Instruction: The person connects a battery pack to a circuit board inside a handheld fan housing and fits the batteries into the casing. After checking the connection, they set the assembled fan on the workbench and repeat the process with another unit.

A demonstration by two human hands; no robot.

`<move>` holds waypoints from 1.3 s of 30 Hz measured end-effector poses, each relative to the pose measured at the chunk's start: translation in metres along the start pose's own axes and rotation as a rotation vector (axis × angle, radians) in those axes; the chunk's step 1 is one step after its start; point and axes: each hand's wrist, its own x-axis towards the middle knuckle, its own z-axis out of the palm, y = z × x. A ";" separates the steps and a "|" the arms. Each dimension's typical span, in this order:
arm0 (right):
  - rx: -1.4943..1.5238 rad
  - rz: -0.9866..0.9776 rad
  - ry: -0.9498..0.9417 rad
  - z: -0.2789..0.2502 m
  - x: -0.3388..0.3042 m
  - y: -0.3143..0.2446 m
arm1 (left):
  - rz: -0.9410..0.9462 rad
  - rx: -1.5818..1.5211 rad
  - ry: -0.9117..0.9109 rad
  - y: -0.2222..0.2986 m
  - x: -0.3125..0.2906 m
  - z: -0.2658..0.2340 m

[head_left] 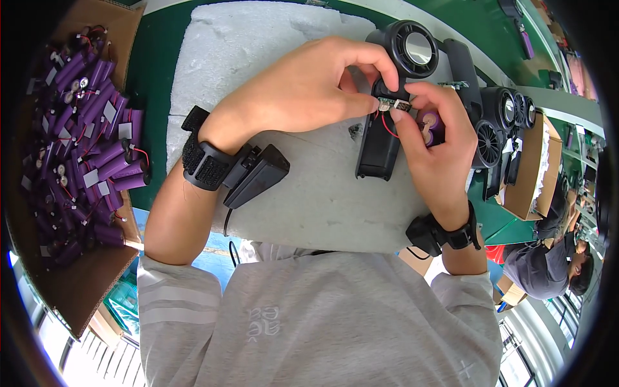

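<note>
A black handheld fan lies on a pale foam block, its round head away from me and its handle shell opened toward me. At the top of the handle sits a small green circuit board with light connectors. My left hand reaches over from the left; its thumb and index finger pinch the board's left side. My right hand has thumb and index finger closed at the board's right end. A purple battery cell is tucked inside its curled fingers, and a red wire runs beside the thumb.
On the left, a cardboard box is filled with several purple wired battery cells. More black fan parts stand at right on the green table, near another carton. A person sits farther right. Both my wrists carry strapped black devices.
</note>
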 end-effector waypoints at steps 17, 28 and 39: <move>0.006 -0.027 -0.007 0.000 0.000 0.003 | -0.099 -0.131 0.062 0.005 0.001 0.003; -0.073 -0.079 0.082 0.003 0.002 0.007 | -0.071 0.067 0.072 0.003 0.005 0.008; 0.300 0.331 -0.401 -0.019 0.000 -0.008 | -0.092 0.013 0.116 0.011 -0.001 0.007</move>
